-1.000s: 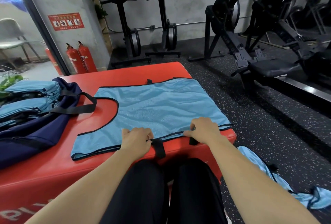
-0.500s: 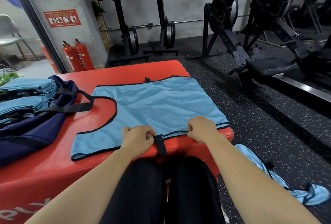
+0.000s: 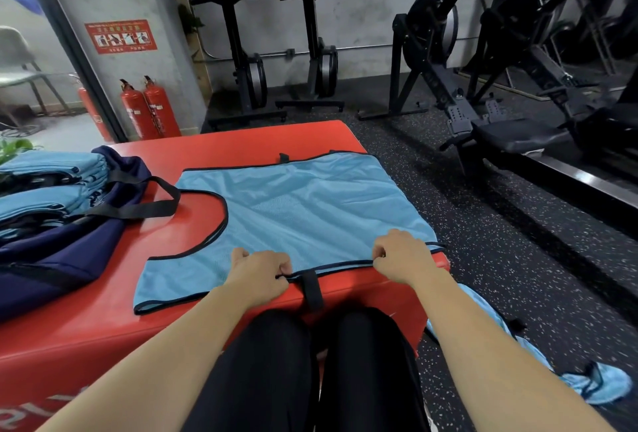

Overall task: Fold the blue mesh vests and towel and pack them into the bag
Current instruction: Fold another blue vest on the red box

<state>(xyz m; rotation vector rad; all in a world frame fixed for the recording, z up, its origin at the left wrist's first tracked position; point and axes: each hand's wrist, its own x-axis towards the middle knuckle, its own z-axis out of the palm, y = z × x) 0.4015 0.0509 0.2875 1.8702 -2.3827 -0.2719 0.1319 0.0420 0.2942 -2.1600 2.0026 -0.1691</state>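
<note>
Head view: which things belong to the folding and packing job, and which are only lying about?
Job: blue vest, held by left hand and right hand; navy bag; folded blue stack; blue cloth on floor.
Lying about: fire extinguishers; rowing machines; chair.

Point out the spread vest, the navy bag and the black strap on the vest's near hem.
blue mesh vest [image 3: 303, 210], head view, middle of the flat mesh panel.
navy bag [image 3: 51, 259], head view, bare side wall.
black strap [image 3: 312, 288], head view, middle of the hanging tab.

Black trousers [image 3: 269, 369], bare forearms [image 3: 165, 359]
</note>
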